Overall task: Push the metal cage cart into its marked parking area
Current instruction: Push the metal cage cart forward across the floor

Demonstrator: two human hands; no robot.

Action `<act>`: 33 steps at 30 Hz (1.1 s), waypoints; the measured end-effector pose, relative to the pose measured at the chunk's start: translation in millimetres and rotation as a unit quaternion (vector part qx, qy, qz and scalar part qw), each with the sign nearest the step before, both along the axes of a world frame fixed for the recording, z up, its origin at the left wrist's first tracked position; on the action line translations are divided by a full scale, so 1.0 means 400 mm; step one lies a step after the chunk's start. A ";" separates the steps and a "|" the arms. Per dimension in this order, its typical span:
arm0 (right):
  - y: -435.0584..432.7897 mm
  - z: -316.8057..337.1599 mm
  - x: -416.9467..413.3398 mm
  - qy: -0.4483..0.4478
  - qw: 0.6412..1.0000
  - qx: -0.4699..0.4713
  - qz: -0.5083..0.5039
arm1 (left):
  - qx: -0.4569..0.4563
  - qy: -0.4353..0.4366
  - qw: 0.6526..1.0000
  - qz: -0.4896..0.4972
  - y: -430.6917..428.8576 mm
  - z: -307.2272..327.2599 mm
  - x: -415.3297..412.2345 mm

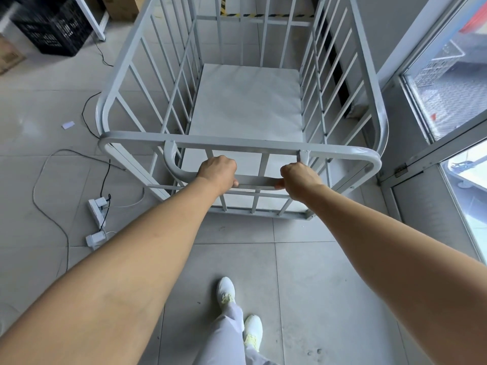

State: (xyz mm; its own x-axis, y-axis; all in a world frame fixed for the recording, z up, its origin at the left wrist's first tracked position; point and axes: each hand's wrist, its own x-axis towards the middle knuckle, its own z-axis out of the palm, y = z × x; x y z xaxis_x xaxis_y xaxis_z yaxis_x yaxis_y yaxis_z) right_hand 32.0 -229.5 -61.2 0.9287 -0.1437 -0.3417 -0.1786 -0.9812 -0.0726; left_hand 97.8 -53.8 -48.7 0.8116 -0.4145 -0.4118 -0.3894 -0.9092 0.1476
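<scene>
Closest to us, our white shoes (pixel 225 289) and pale trousers stand on the floor (pixel 316 272) of large, smooth grey tiles, faintly scuffed and speckled. Both our bare forearms reach forward to the handle (pixel 254 181), a flat grey metal bar with rounded corners that juts from the near end of the metal cage cart (pixel 237 143). Our left hand (pixel 217 169) is wrapped over the bar, knuckles up and thumb tucked beneath; our right hand (pixel 299 180) grips it the same way further right, just beside the handle's upright, leaving a bare stretch of bar between the two fists. The cart stands directly ahead of us on the tiles: glossy pale-grey painted tube, a curved top rail and thin straight bars on all four sides. Its base panel (pixel 247 101) is a plain, matte white rectangle. To our left, white power strips (pixel 96 206) lie among looping black and grey cables, with a small paper scrap (pixel 68 125) beyond them. The cart's right side runs close along the aluminium-framed glass door (pixel 432 154). Through the far bars we see yellow-and-black striped tape (pixel 237 15) on the floor; whether the cart reaches it we cannot tell. Far left sit a black lattice plastic crate (pixel 52 30) and a cardboard box (pixel 8 56).
</scene>
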 end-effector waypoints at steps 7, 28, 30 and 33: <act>-0.055 -0.012 0.110 0.001 0.999 -0.006 -0.049 | -0.016 0.001 1.000 -0.010 -0.053 0.003 0.105; -0.326 -0.031 0.503 -0.012 1.000 0.019 -0.001 | 0.036 -0.001 0.995 0.090 -0.281 -0.009 0.501; -0.352 -0.028 0.542 -0.014 1.000 0.016 0.002 | 0.033 -0.005 0.995 0.096 -0.306 -0.010 0.536; -0.391 -0.028 0.602 -0.015 1.000 0.016 0.004 | 0.026 -0.004 0.994 0.105 -0.342 -0.009 0.590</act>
